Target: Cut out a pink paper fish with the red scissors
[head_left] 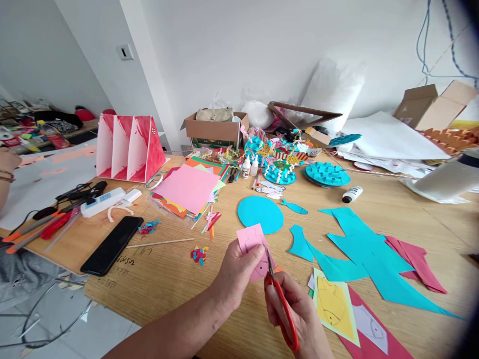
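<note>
A piece of pink paper (247, 236) is held above the near side of the table (157, 289), its long axis running away from the person, the far end leaning slightly left. The fish drawn on it has its eye at the near end, so the head points toward the person. The left hand (239, 267) pinches the paper, its thumb covering part of the drawing. The right hand (295, 299) grips red-handled scissors (277, 286), whose blades point away and a little left, at the paper's right edge. Just beyond lies a blue paper disc (261, 214), partly hidden by the paper, with a small blue fish (295, 207) near it. To the right, large blue offcuts (374, 254) spread over the table; closer in, a yellow fish drawing (333, 301) overlaps a dark red sheet (352, 344). Leftward are a confetti pile (199, 255), a thin stick (160, 243) and a black phone (112, 247).
</note>
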A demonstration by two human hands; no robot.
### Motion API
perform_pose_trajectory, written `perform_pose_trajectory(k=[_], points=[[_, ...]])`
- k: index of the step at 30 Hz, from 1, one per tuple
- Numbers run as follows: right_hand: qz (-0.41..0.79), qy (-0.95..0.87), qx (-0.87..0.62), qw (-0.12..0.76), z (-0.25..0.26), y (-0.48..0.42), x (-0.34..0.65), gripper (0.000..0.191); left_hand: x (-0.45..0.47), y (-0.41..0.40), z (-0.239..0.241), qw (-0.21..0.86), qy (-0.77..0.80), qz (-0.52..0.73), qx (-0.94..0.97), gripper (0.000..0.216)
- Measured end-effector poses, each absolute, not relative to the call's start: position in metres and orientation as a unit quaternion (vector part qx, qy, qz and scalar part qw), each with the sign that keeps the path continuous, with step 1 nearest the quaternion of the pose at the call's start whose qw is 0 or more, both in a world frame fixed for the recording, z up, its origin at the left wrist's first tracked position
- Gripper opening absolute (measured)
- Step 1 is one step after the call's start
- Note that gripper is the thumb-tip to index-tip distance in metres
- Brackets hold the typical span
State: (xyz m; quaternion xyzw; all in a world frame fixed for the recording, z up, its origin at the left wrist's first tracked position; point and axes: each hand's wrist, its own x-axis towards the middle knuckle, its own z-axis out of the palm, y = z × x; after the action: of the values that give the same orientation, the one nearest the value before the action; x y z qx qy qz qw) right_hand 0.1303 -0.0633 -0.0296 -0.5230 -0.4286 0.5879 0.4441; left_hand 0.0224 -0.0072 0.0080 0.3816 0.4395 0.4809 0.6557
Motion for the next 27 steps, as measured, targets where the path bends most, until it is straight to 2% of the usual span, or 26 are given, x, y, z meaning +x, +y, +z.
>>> perform_pose_trajectory(k=[8, 17, 27], points=[[0.600, -0.408, -0.530, 0.439, -0.043, -0.060, 0.132, 0.046, 0.022, -0.007, 0.004, 0.647, 0.451, 0.480, 0.384, 0.021], [0.581, -0.444, -0.525, 0.435, -0.018, -0.064, 0.128, 0.041, 0.022, -0.009, 0.012, 0.625, 0.481, 0.468, 0.399, 0.018], [0.584, -0.443, -0.525, 0.432, -0.024, -0.065, 0.130, 0.042, 0.024, -0.010, 0.015, 0.633, 0.485, 0.461, 0.389, 0.020]])
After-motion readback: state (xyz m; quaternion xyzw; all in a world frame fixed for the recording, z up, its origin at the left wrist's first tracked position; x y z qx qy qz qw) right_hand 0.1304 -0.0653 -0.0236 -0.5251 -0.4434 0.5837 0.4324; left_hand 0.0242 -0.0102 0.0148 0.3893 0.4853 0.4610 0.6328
